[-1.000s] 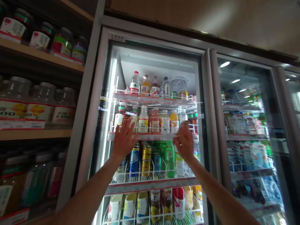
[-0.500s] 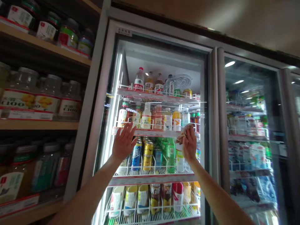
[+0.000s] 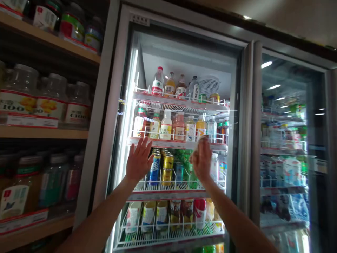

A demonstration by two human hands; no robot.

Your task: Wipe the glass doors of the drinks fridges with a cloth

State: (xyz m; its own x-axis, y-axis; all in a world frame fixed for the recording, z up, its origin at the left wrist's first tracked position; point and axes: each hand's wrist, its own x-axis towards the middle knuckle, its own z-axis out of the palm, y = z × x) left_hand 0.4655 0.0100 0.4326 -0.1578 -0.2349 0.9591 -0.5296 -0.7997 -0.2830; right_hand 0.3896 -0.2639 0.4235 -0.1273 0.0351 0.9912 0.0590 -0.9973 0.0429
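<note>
A tall glass door (image 3: 181, 45) of a lit drinks fridge fills the middle of my view. Against it, my left hand (image 3: 137, 163) is spread with its palm to the glass and its fingers apart, in front of the shelf of cans. My right hand (image 3: 202, 162), smeared by motion, is at the glass further right, over the green bottles. A crumpled cloth (image 3: 196, 151) is in its grip, mostly hidden by the hand and blurred. Behind the glass stand a blue can (image 3: 155, 170), a gold can (image 3: 167, 169) and juice bottles (image 3: 165, 126).
Wooden shelves (image 3: 39, 133) with bottled drinks stand close on the left. A grey metal frame (image 3: 98, 116) borders the fridge. To the right is a second glass-doored fridge (image 3: 286, 140) holding packaged drinks, past an upright door handle (image 3: 253, 140).
My right hand has moved left across the glass with the cloth. My left hand keeps its place on the door. The whole view has shifted slightly.
</note>
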